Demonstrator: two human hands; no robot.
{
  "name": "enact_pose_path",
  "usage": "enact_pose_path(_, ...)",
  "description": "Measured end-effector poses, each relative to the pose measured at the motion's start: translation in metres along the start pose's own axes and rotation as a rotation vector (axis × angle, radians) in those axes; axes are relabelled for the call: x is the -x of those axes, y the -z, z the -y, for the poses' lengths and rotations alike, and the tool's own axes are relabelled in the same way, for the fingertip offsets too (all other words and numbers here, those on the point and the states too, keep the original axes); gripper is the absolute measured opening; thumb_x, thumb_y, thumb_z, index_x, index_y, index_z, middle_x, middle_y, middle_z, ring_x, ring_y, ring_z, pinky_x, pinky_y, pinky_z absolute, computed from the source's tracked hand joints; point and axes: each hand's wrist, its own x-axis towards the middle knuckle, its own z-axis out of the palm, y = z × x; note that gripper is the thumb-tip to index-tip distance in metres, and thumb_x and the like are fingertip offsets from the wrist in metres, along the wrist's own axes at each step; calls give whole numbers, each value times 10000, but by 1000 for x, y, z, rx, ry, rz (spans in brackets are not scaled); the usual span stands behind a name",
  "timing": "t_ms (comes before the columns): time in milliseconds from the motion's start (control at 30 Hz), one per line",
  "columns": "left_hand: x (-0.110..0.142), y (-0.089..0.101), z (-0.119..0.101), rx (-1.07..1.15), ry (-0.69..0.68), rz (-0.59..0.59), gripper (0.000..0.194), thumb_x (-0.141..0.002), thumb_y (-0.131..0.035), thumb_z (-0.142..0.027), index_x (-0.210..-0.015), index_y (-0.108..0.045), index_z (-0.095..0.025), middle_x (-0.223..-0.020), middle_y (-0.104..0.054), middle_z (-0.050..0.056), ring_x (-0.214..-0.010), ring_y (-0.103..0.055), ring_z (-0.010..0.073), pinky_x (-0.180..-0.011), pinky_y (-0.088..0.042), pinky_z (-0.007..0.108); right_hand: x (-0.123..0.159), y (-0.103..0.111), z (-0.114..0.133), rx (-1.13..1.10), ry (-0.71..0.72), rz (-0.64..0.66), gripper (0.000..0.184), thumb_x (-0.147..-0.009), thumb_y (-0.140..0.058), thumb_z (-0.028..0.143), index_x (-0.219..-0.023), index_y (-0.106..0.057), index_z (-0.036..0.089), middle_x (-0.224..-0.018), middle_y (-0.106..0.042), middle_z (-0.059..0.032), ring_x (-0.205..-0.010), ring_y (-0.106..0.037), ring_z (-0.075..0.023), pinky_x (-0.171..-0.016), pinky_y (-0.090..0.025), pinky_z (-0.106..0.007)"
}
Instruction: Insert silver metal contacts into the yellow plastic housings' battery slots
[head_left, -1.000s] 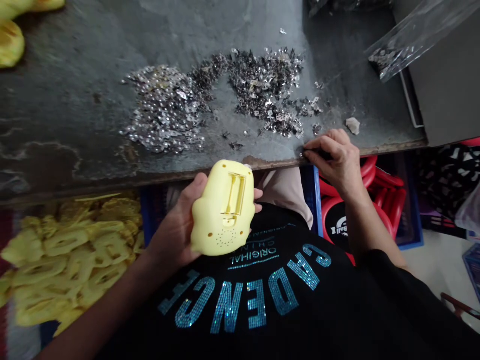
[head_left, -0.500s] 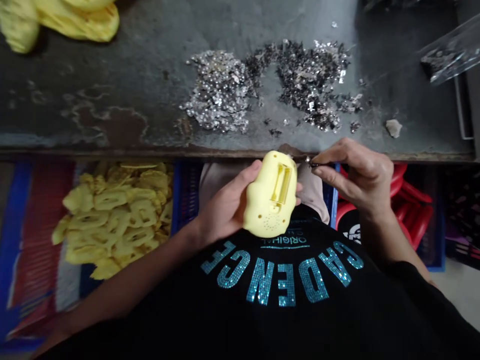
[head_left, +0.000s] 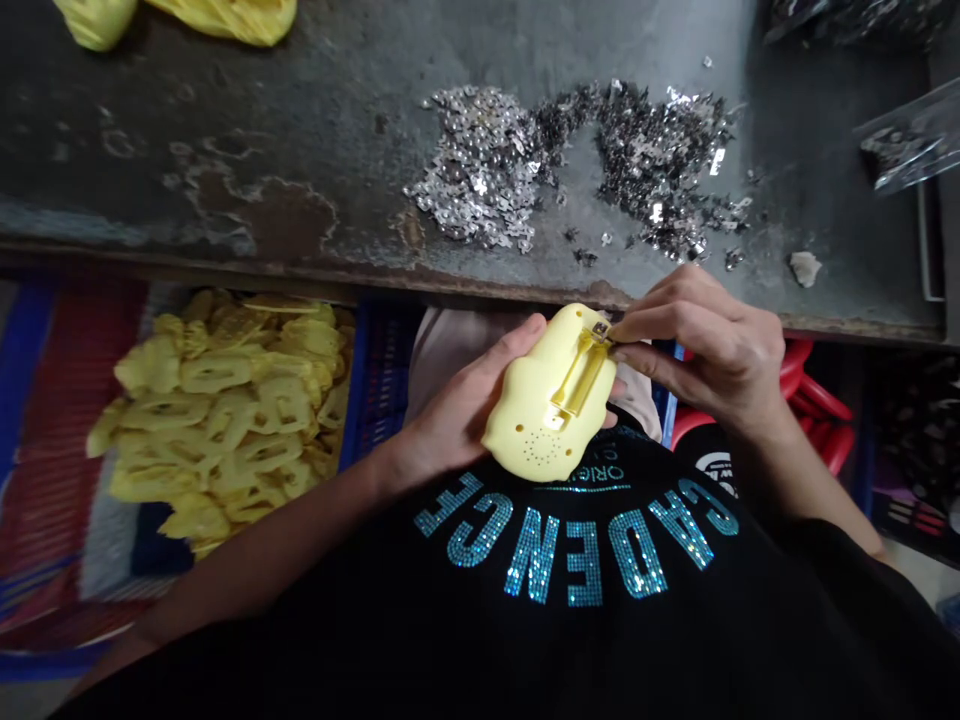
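My left hand (head_left: 480,395) is wrapped round a yellow plastic casing (head_left: 529,410), its open battery compartment facing up and a ring of small holes at its lower end. Between thumb and forefinger, my right hand (head_left: 697,345) pinches a small metal battery contact (head_left: 600,329) at the far end of the compartment. Beyond my hands, two joined heaps of metal contacts lie on the bench: a bright heap (head_left: 480,165) to the left and a darker heap (head_left: 660,165) to the right.
The grey metal bench (head_left: 360,220) has a worn front edge. Below it at left stands a crate of yellow plastic parts (head_left: 232,400). Red rings (head_left: 817,410) sit below at right. A clear bag of metal pieces (head_left: 907,145) and a whitish lump (head_left: 805,268) are on the bench.
My right hand has lifted from the bench edge with the contact and moved it to the casing's battery compartment. The casing stays in my left hand, now more tilted. The view has shifted left.
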Motion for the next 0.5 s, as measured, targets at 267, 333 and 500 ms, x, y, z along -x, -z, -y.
enact_pose_path(267, 5, -8, 1, -18, 32, -78, 649, -1127, -605, -670, -1496, -755, -157, -1073, -917, 101, -986, -895, 307, -916, -702, 368, 0, 5, 8, 112, 51, 32, 177, -1140, -771, 243, -1310, -783, 289, -1115, -851, -23, -966, -776, -210, -877, -646, -390)
enact_pose_path(333, 6, -13, 1, -36, 21, -100, 629, -1130, -599, -686, -1465, -775, -184, -1029, -915, 80, -1001, -898, 313, -941, -706, 373, 0, 6, 10, 149, 79, 54, 211, -1137, -770, 216, -1341, -754, 269, -1137, -846, -31, -986, -768, -209, -887, -660, -382)
enact_pose_path(500, 5, -16, 1, -57, -3, -78, 654, -1147, -588, -688, -1552, -734, -195, -1042, -916, 62, -1018, -900, 305, -972, -712, 381, 0, 8, 15, 263, 156, 100, 194, -1126, -757, 150, -1309, -744, 213, -1140, -836, -64, -975, -730, -212, -857, -669, -371)
